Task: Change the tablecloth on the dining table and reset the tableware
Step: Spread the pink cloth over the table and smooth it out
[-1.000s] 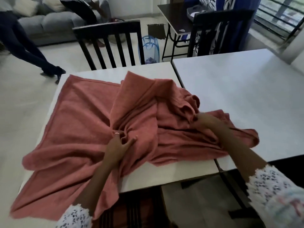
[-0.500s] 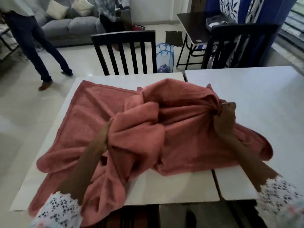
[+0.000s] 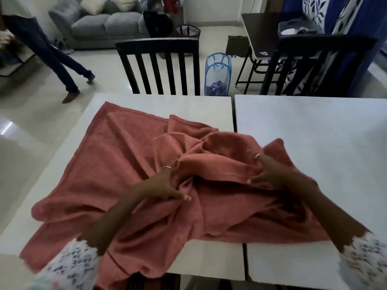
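Cloth [image 3: 117, 164]: one, terracotta pink, soft and towel-like, with a stitched hem. It lies rumpled on the left of two white tables [image 3: 314, 132] set edge to edge. Far left part is spread flat. The middle is bunched into raised folds and crosses the seam onto the right table. The near edge hangs over the table's near side.
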A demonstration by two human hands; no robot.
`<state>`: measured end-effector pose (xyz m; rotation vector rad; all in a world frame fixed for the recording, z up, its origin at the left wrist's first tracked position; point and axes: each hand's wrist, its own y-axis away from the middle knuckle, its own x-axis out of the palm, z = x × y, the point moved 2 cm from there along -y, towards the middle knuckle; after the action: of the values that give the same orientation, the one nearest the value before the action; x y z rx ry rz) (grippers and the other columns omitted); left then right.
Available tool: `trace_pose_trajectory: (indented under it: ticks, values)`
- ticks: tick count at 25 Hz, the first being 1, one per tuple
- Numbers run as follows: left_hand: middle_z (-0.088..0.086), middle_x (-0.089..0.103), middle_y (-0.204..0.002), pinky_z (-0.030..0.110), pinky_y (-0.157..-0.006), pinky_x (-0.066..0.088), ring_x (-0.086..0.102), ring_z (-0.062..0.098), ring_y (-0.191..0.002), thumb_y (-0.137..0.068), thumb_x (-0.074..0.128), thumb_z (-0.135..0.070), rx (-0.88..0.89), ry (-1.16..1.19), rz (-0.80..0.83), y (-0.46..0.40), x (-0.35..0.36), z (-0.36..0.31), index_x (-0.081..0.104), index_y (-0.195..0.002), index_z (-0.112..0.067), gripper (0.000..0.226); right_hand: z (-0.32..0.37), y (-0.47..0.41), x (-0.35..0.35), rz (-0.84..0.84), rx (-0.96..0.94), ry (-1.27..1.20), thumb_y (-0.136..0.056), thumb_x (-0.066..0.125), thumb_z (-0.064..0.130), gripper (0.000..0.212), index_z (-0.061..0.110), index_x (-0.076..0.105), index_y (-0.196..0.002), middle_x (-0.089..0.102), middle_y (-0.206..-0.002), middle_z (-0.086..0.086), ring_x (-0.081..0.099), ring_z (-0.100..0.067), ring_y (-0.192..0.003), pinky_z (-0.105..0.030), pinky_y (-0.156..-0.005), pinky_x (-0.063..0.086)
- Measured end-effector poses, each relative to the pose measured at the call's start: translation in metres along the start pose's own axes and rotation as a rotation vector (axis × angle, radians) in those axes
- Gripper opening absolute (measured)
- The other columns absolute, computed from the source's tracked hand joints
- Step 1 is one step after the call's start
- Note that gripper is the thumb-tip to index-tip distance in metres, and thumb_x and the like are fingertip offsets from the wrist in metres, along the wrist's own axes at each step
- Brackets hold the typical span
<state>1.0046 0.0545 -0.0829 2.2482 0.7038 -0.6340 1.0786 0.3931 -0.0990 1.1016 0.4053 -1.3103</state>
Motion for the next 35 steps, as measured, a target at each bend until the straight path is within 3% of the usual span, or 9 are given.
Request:
trace_pose_trajectory:
  ticks: [4, 9, 12, 15, 20, 23, 25, 29, 35]
  values:
    - [0.007, 0.07, -0.086, 0.031, -0.073, 0.047, 0.066, 0.014, -0.083, -0.064, 0.058, -0.022, 0.017, -0.136, -0.388, -0.005, -0.009, -0.027, 0.067, -0.095, -0.01, 0.035, 0.036, 0.007, -0.022, -0.221, -0.131, -0.02, -0.076, 0.054, 0.017, 0.011, 0.012, 0.062, -0.081, 0.066, -0.084, -0.006, 0.061, -0.025, -0.084, -0.024, -0.077, 0.047]
    - [-0.013, 0.071, -0.089, 0.014, -0.077, 0.048, 0.064, -0.002, -0.085, -0.079, 0.072, -0.011, 0.087, 0.136, 0.827, 0.033, -0.031, -0.066, 0.064, -0.105, -0.015, 0.027, 0.035, 0.05, -0.046, 0.594, -0.179, -0.334, -0.081, 0.069, 0.033, 0.019, 0.014, 0.071, -0.085, 0.069, -0.071, 0.01, 0.063, -0.002, -0.067, -0.018, -0.063, 0.049]
    - [0.003, 0.066, -0.112, 0.019, -0.083, 0.05, 0.063, 0.019, -0.108, -0.071, 0.074, -0.046, -0.03, 0.437, -0.005, -0.018, -0.023, -0.048, 0.062, -0.115, -0.013, 0.056, -0.013, 0.007, -0.028, -0.261, 0.066, -0.209, -0.077, 0.066, 0.046, 0.036, 0.011, 0.062, -0.083, 0.063, -0.083, -0.005, 0.06, -0.015, -0.084, -0.028, -0.067, 0.043]
    - [0.017, 0.041, -0.141, 0.034, -0.104, 0.039, 0.043, 0.032, -0.129, -0.069, 0.077, -0.042, -0.398, 0.307, -0.661, -0.048, 0.002, -0.011, 0.033, -0.14, 0.0, 0.093, -0.021, -0.01, 0.039, -0.078, 0.369, -0.202, -0.089, 0.056, 0.038, 0.081, 0.012, 0.01, -0.15, 0.02, -0.152, -0.018, 0.03, -0.029, -0.136, -0.041, -0.11, 0.029]
    - [0.011, 0.064, -0.111, 0.032, -0.072, 0.05, 0.058, 0.02, -0.092, -0.075, 0.061, -0.066, -0.485, 0.626, -0.194, -0.068, 0.005, 0.018, 0.065, -0.098, -0.023, 0.049, 0.006, -0.024, 0.011, -0.341, 0.241, -0.328, -0.079, 0.049, 0.017, 0.036, 0.005, 0.062, -0.111, 0.066, -0.105, -0.017, 0.061, -0.033, -0.1, -0.027, -0.078, 0.039]
    - [0.016, 0.063, -0.101, 0.04, -0.077, 0.049, 0.059, 0.032, -0.1, -0.097, 0.035, -0.048, -0.49, 0.145, -0.503, -0.085, -0.044, 0.025, 0.062, -0.104, -0.011, 0.046, 0.016, -0.025, -0.033, -0.065, 0.047, -0.445, -0.079, 0.066, 0.03, 0.024, 0.007, 0.065, -0.085, 0.065, -0.077, -0.005, 0.063, -0.017, -0.072, -0.024, -0.061, 0.046]
    - [0.023, 0.06, -0.113, 0.044, -0.087, 0.045, 0.057, 0.039, -0.105, -0.099, 0.035, -0.028, -0.459, -0.246, -0.694, -0.1, -0.05, 0.033, 0.054, -0.117, -0.002, 0.037, 0.007, -0.032, -0.042, 0.036, 0.083, -0.571, -0.077, 0.07, 0.047, 0.033, 0.017, 0.07, -0.088, 0.071, -0.089, -0.003, 0.064, -0.011, -0.076, -0.026, -0.068, 0.051]
    - [0.003, 0.027, -0.152, 0.057, -0.107, 0.024, 0.027, 0.043, -0.137, -0.087, 0.043, -0.053, -0.457, -0.155, -0.157, -0.139, -0.014, 0.068, 0.018, -0.148, -0.023, 0.072, -0.011, -0.066, 0.021, 0.022, 0.31, 0.077, -0.082, 0.05, 0.061, 0.089, 0.008, 0.022, -0.148, 0.023, -0.152, -0.02, 0.031, -0.033, -0.137, -0.041, -0.114, 0.026]
    - [-0.021, -0.01, -0.156, 0.077, -0.1, 0.005, -0.013, 0.039, -0.143, -0.083, 0.042, -0.069, -0.553, -0.01, -0.248, -0.166, -0.025, 0.095, 0.001, -0.145, -0.048, 0.078, 0.004, -0.092, 0.036, -0.199, 0.264, -0.024, -0.084, 0.053, 0.026, 0.04, 0.005, 0.052, -0.118, 0.059, -0.11, -0.02, 0.058, -0.037, -0.102, -0.039, -0.085, 0.045]
